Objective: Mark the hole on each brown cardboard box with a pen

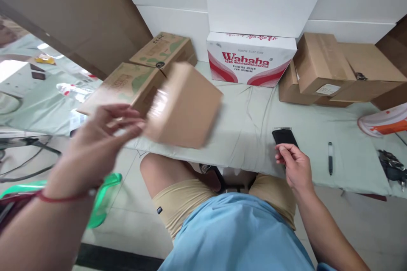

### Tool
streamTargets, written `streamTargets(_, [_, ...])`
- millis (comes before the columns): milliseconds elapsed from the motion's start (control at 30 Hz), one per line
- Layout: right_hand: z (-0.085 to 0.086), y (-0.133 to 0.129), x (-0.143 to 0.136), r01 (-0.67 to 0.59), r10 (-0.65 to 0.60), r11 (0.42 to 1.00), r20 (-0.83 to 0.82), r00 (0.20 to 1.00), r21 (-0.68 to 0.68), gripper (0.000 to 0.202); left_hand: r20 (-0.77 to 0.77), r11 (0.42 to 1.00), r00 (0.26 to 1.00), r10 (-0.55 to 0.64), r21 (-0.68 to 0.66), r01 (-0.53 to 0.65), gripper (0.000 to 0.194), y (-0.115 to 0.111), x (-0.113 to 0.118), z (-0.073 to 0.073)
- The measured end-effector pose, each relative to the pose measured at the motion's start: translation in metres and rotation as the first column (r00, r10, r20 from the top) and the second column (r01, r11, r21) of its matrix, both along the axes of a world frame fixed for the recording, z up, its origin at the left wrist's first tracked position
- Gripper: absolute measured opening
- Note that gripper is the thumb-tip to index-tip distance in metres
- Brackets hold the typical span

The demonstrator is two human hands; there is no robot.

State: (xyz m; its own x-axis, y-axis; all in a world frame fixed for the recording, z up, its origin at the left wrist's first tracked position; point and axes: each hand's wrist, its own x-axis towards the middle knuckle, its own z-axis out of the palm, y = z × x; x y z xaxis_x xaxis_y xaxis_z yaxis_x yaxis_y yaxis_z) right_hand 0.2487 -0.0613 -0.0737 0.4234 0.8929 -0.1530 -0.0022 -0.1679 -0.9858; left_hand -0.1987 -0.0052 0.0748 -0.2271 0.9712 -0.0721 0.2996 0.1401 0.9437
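A brown cardboard box [193, 112], blurred and tilted, is over the left part of the cloth-covered table. My left hand [111, 135] is at its lower left corner, blurred, with loosely bent fingers and a gap between thumb and fingers; they do not wrap round the box. Near the front edge, my right hand [294, 163] has its fingers curled and the thumb against the index finger, with nothing visible in them. It overlaps the lower part of a black phone [284, 136] lying on the table. A pen [330, 159] lies to the right of it.
Two printed cartons [122, 87] stand at the back left, a white Wahaha carton [251, 61] at the back middle, and several brown boxes [324, 65] at the back right. A white and orange container [386, 120] and keys [392, 165] are far right. A green stool [101, 203] is below left.
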Motion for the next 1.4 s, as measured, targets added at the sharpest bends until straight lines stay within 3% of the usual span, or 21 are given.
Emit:
streamTargets(67, [-0.002, 0.007, -0.012, -0.047, 0.047, 0.999, -0.037, 0.998, -0.008, 0.044, -0.032, 0.994, 0.996, -0.078, -0.077, 0.075, 0.071, -0.028, 0.032, -0.021])
streamTargets(167, [-0.008, 0.013, -0.028, -0.095, 0.088, 0.995, -0.149, 0.985, -0.040, 0.056, 0.019, 0.992, 0.998, -0.062, -0.111, 0.064, 0.073, -0.047, 0.061, -0.054])
streamTargets(300, [-0.017, 0.011, -0.033, -0.154, 0.115, 0.982, -0.302, 0.946, -0.109, 0.063, 0.265, 0.979, 0.964, -0.010, -0.193, 0.064, 0.078, -0.047, 0.082, -0.095])
streamTargets(433, [-0.014, 0.002, -0.033, -0.221, 0.162, 0.968, -0.378, 0.911, -0.116, 0.058, 0.493, 0.982, 0.870, -0.009, -0.160, 0.102, 0.078, -0.041, 0.119, -0.118])
streamTargets(533, [-0.003, -0.007, -0.035, -0.177, 0.136, 0.981, -0.373, 0.918, -0.079, 0.062, 0.618, 0.974, 0.784, -0.066, -0.129, 0.184, 0.059, -0.042, 0.148, -0.125])
streamTargets(633, [0.013, -0.018, -0.033, -0.116, 0.123, 0.992, -0.291, 0.949, 0.041, 0.061, 0.716, 0.958, 0.696, -0.056, -0.158, 0.240, 0.042, -0.050, 0.164, -0.129])
streamTargets(767, [0.038, -0.031, -0.027, -0.244, 0.261, 0.959, -0.116, 0.958, 0.145, 0.058, 0.766, 0.896, 0.643, -0.018, -0.273, 0.351, 0.045, -0.064, 0.164, -0.136])
streamTargets(900, [0.050, -0.039, -0.025, -0.407, 0.401, 0.901, 0.073, 0.913, 0.149, 0.056, 0.736, 0.885, 0.677, 0.003, -0.318, 0.342, 0.046, -0.075, 0.162, -0.144])
streamTargets(1033, [0.043, -0.045, -0.029, -0.521, 0.507, 0.833, 0.123, 0.853, 0.184, 0.056, 0.736, 0.905, 0.672, 0.081, -0.337, 0.259, 0.048, -0.083, 0.162, -0.153])
streamTargets(1200, [0.037, -0.050, -0.031, -0.610, 0.552, 0.755, 0.269, 0.790, 0.242, 0.063, 0.778, 0.900, 0.616, 0.123, -0.349, 0.262, 0.054, -0.085, 0.159, -0.156])
streamTargets(1400, [0.052, -0.052, -0.033, -0.752, 0.619, 0.582, 0.431, 0.657, 0.310, 0.076, 0.757, 0.890, 0.640, 0.134, -0.376, 0.259, 0.053, -0.086, 0.148, -0.150])
